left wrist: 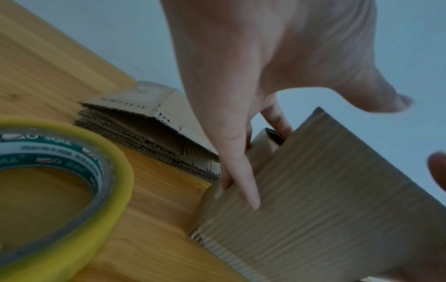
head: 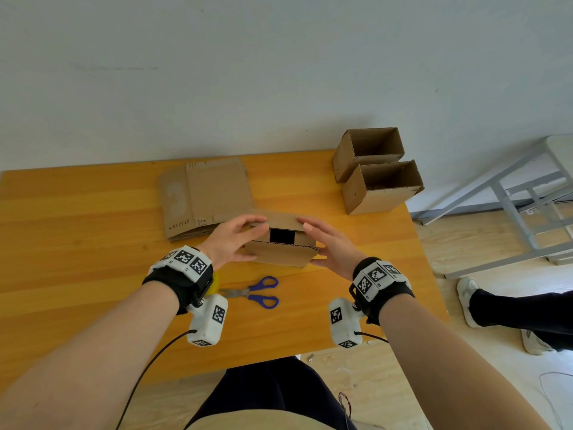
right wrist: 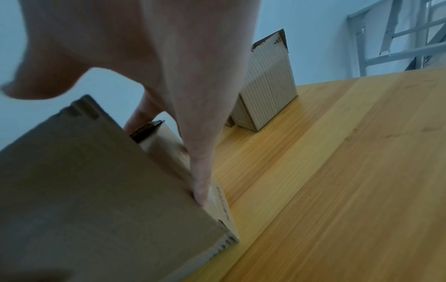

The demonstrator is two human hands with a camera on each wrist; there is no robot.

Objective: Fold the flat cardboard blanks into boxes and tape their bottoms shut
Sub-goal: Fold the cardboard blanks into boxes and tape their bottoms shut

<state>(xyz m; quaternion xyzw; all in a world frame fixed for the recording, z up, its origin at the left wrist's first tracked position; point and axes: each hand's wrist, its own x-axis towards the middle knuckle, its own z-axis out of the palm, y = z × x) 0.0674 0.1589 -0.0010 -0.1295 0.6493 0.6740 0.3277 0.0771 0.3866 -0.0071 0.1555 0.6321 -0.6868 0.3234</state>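
A half-folded cardboard box [head: 280, 254] stands in the middle of the wooden table [head: 77, 243], with a dark square gap between its top flaps. My left hand [head: 238, 237] presses its left side with straight fingers, the fingertips reaching the far flap. My right hand [head: 328, 243] presses the right side the same way. In the left wrist view the fingers [left wrist: 243, 183] lie along the box's corrugated wall [left wrist: 325, 200]. In the right wrist view the fingers [right wrist: 200, 171] run down the box's edge [right wrist: 84, 190]. A stack of flat blanks [head: 204, 197] lies behind the box.
A yellow tape roll [left wrist: 72, 171] lies under my left wrist, next to blue-handled scissors [head: 257, 292]. Two upright open boxes [head: 369, 153] [head: 383, 187] stand at the table's far right corner. A grey metal frame [head: 511, 197] and another person's foot [head: 468, 299] are beyond the right edge.
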